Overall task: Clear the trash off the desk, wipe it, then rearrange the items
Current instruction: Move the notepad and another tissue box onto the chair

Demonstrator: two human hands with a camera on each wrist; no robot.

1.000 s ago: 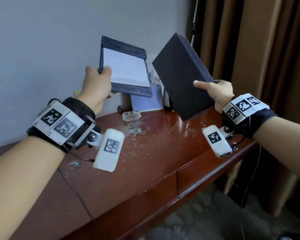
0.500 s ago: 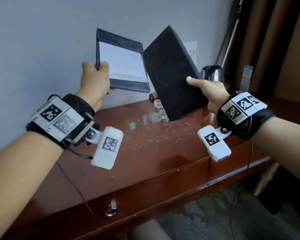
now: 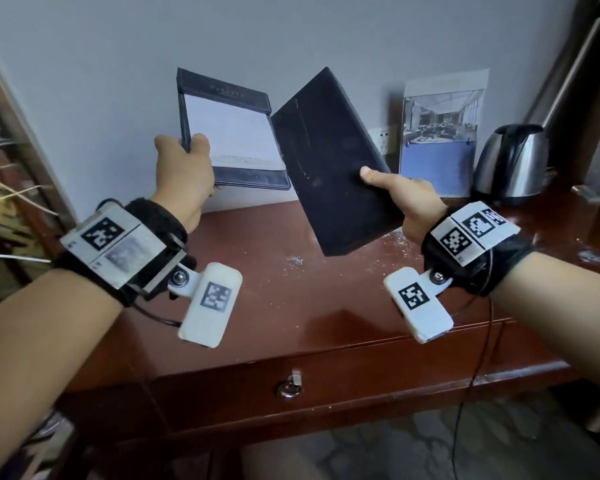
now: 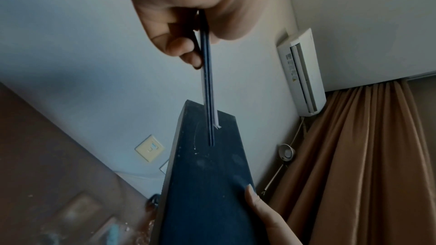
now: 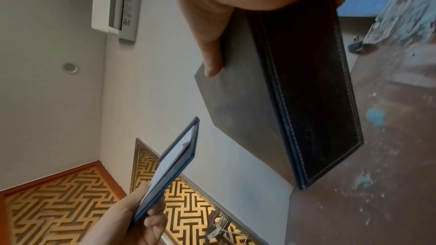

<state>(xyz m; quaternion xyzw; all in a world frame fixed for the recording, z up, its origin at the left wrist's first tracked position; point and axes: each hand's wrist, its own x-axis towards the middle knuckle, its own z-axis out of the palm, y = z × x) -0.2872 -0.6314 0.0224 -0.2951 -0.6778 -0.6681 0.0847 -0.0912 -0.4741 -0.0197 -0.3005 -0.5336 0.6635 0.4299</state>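
My left hand grips the lower left edge of a dark notepad holder with a white sheet in it, lifted above the wooden desk. In the left wrist view the notepad holder shows edge-on, pinched between thumb and fingers. My right hand holds a black box tilted in the air beside the holder, thumb on its top face. The right wrist view shows the black box with white stitching. Pale crumbs and a bluish speck lie scattered on the desk.
A framed picture card leans on the wall at the back right, with a steel kettle beside it. A patterned screen stands at the left. The drawer front has a key lock. A cable hangs over the front edge.
The view has swung rightwards along the desk, bringing the picture card and kettle into sight. Both hands still hold their items aloft, and the box now hangs closer to the notepad holder.
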